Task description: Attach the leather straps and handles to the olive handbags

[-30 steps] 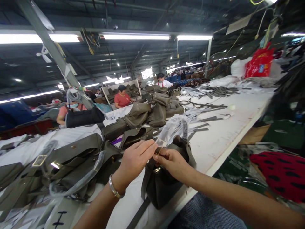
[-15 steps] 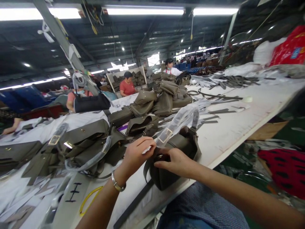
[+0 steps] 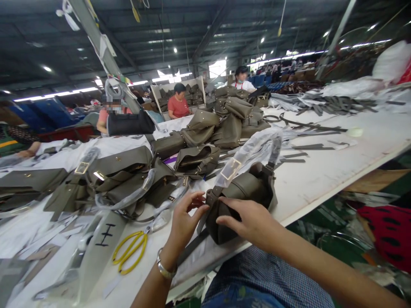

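An olive-grey handbag (image 3: 248, 188) lies tilted at the table's near edge. Its carrying strap (image 3: 257, 147) is wrapped in clear plastic and has a gold rectangular buckle (image 3: 230, 170). My right hand (image 3: 252, 220) grips the bag's near end between thumb and fingers. Beside that end is my left hand (image 3: 188, 216), its curled fingers and thumb apart, the thumb tip close to or touching the short side tab (image 3: 212, 196). Whether it touches is hard to tell. Yellow-handled scissors (image 3: 131, 252) rest on the table left of my left wrist.
Several similar bags (image 3: 118, 175) cover the table to the left, with a pile of more bags (image 3: 224, 119) behind. Loose dark straps (image 3: 308, 147) lie to the right. A pale machine arm (image 3: 99, 252) stands at lower left. People (image 3: 179, 105) work across the table.
My left hand has let go of the strap end and its fingers have spread. The side tab and scissors now show more fully. My view has shifted slightly left and down.
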A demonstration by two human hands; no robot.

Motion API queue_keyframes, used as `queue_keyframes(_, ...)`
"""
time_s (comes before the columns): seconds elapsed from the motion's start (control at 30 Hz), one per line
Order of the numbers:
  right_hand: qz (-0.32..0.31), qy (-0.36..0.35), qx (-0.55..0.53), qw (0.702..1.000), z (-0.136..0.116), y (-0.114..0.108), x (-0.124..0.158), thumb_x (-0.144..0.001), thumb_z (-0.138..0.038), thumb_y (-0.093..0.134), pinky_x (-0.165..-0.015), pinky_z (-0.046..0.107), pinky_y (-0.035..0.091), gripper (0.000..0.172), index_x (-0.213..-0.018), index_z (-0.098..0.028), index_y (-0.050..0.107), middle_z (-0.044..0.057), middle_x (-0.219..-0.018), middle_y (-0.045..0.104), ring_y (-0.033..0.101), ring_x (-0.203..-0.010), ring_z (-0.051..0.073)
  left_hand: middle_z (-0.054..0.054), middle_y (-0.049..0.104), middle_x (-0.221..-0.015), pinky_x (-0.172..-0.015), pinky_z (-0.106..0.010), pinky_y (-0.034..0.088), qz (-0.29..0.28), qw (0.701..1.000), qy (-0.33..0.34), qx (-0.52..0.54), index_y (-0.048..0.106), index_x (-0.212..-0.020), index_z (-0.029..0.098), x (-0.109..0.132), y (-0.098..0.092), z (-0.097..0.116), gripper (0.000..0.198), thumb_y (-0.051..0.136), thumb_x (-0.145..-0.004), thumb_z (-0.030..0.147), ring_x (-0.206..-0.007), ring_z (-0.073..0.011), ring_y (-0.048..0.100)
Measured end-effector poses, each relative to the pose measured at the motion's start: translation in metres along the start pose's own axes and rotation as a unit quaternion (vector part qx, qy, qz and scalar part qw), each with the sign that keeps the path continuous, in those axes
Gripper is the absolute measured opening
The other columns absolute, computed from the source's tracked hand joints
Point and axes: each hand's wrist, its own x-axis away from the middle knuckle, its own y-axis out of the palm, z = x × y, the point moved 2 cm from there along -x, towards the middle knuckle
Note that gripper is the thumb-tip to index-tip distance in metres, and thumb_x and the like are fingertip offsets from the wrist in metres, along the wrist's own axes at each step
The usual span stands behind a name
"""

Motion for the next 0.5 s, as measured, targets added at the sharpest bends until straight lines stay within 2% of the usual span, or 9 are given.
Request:
queue_keyframes(0.07,-0.002,-0.003,0.050,0.999,0.001,0.006,0.008,-0.091,-0.038,0.059,-0.087,0.044,0.051,0.044,-0.132,-0.023,0.061,0.013,-0.120,0.070,0.068,-0.104,0.035,-0.009,0.063,-0.123,-0.090,-0.036,0.054,-0.021,0.998,0.046,-0.036,0.061,-0.125,0.025,-0.008,-0.005,0.003,0.041,0.069,-0.085,0.031,-0.110,-0.0220,0.062)
queue_keyframes(0.13,-0.011,-0.033,0.080,0.996,0.004,0.005,0.009,-0.094,-0.026,0.051,-0.085,0.040,0.051,0.036,-0.128,-0.024,0.064,0.012,-0.117,0.072,0.069,-0.101,0.031,-0.011,0.059,-0.133,-0.099,-0.039,0.048,-0.098,0.987,0.107,-0.072,0.062,-0.126,0.025,-0.019,-0.010,0.013,0.042,0.069,-0.086,0.033,-0.123,-0.0253,0.055)
queue_keyframes(0.2,-0.024,-0.076,0.105,0.991,0.007,-0.004,0.004,-0.093,-0.019,0.048,-0.081,0.036,0.050,0.034,-0.119,-0.024,0.069,0.010,-0.110,0.075,0.071,-0.096,0.028,-0.010,0.065,-0.126,-0.102,-0.037,0.045,-0.201,0.964,0.146,-0.095,0.067,-0.119,0.023,-0.031,-0.013,0.028,0.034,0.067,-0.087,0.035,-0.119,-0.0251,0.058)
queue_keyframes(0.27,-0.036,-0.132,0.124,0.983,0.010,-0.020,-0.006,-0.091,-0.015,0.050,-0.079,0.033,0.048,0.033,-0.112,-0.025,0.072,0.008,-0.102,0.076,0.071,-0.091,0.025,-0.009,0.071,-0.110,-0.094,-0.034,0.048,-0.264,0.944,0.153,-0.126,0.070,-0.110,0.019,-0.042,-0.014,0.045,0.029,0.066,-0.087,0.038,-0.104,-0.0238,0.064)
queue_keyframes(0.4,-0.037,-0.247,0.123,0.961,0.022,-0.054,-0.020,-0.090,-0.013,0.053,-0.081,0.029,0.047,0.031,-0.109,-0.026,0.073,0.004,-0.100,0.076,0.069,-0.092,0.021,-0.006,0.072,-0.099,-0.078,-0.029,0.049,-0.276,0.934,0.134,-0.183,0.069,-0.104,0.017,-0.056,-0.002,0.071,0.033,0.065,-0.085,0.044,-0.087,-0.0211,0.065)
queue_keyframes(0.5,0.020,-0.257,0.123,0.958,0.040,-0.067,-0.011,-0.092,-0.016,0.055,-0.081,0.030,0.049,0.025,-0.110,-0.023,0.071,0.004,-0.102,0.075,0.068,-0.092,0.020,-0.005,0.073,-0.099,-0.077,-0.029,0.049,-0.285,0.936,0.120,-0.167,0.069,-0.106,0.017,-0.062,0.025,0.074,0.036,0.063,-0.086,0.045,-0.087,-0.0209,0.065)
